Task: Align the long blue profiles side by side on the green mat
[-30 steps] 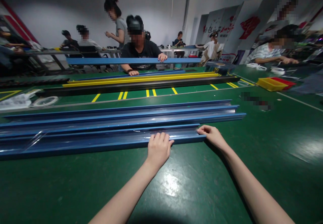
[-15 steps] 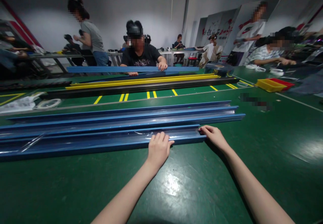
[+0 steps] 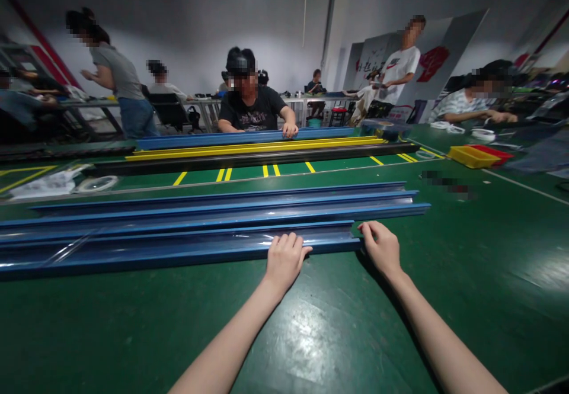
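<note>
A long blue U-shaped channel (image 3: 178,255) lies open side up on the green table, its glossy inside catching the light. My left hand (image 3: 287,262) grips its near wall a little short of the right end, fingers bent over the edge. Just off that end is my right hand (image 3: 381,247), thumb and fingers curled together; whatever they may hold is hidden. Behind lies a second blue channel (image 3: 338,212), nearly parallel, with another blue rail (image 3: 222,198) along its back. A clear glossy strip (image 3: 73,248) crosses the near channel at left.
Across the table, a person (image 3: 255,109) has a hand on a blue rail (image 3: 200,139). Yellow rails (image 3: 258,146) and a black rail (image 3: 249,158) lie before them. Yellow and red trays (image 3: 473,157) stand at right; a white coil (image 3: 98,184) lies at left.
My right hand has drawn slightly right, away from the channel's end; my left hand keeps its grip. The person opposite has lowered the blue rail. The view has shifted slightly.
</note>
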Tool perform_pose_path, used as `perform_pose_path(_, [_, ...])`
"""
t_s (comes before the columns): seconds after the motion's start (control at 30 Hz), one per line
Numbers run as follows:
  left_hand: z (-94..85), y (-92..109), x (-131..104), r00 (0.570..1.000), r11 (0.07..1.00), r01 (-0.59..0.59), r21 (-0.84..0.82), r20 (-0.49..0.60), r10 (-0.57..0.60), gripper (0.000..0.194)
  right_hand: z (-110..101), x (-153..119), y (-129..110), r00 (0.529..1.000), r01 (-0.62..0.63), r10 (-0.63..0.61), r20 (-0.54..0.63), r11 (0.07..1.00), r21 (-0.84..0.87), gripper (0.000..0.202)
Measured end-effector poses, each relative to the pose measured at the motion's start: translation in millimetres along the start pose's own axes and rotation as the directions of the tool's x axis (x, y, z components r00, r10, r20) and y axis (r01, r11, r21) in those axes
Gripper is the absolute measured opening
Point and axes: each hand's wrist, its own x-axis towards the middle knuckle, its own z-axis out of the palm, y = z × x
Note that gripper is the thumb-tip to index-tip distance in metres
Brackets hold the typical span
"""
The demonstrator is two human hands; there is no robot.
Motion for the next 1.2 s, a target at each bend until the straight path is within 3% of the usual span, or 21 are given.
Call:
perform_pose_path(0.07, [-0.5, -0.3, 0.1, 1.000, 1.000, -0.002, 0.002, 0.007, 0.002, 0.022, 1.9, -5.1, -13.5, 0.988, 0.148, -0.153, -0.035, 0.982, -0.116, 0.031])
perform_pose_path(0.17, [-1.5, -1.2, 0.6, 1.000, 1.000, -0.011, 0.001, 0.018, 0.011, 0.021, 8.0, -11.0, -32.1, 0.937, 0.342, -0.349, 0.015, 0.907, -0.244, 0.028])
perform_pose_path(0.3, [-3.6, -4.2, 1.3, 0.999, 0.999, -0.046, -0.006, 0.024, 0.046, 0.019, 17.9, -13.4, -48.3, 0.878, 0.474, -0.473, 0.079, 0.834, -0.281, 0.028])
perform_pose_path(0.4, [-5.0, -6.9, 0.9, 0.997, 0.997, -0.072, -0.016, 0.029, 0.073, 0.017, 24.8, -12.0, -55.3, 0.870, 0.486, -0.488, 0.072, 0.821, -0.299, 0.029])
perform_pose_path(0.67, [-5.9, -13.2, -4.5, 0.995, 0.996, -0.079, -0.051, 0.049, 0.082, 0.017, 44.3, -3.6, -55.9, 0.903, 0.409, -0.429, 0.016, 0.848, -0.338, 0.031])
perform_pose_path(0.9, [-12.2, -39.8, -16.5, 0.999, 0.999, -0.036, -0.021, 0.024, 0.037, 0.029, 47.9, -0.8, -51.9, 0.909, 0.395, -0.416, 0.015, 0.851, -0.346, 0.033])
perform_pose_path(1.2, [-14.5, -58.8, -22.9, 0.998, 0.999, -0.030, 0.031, -0.048, 0.031, 0.036, 48.0, 1.4, -46.5, 0.857, 0.470, -0.514, -0.039, 0.810, -0.350, 0.034])
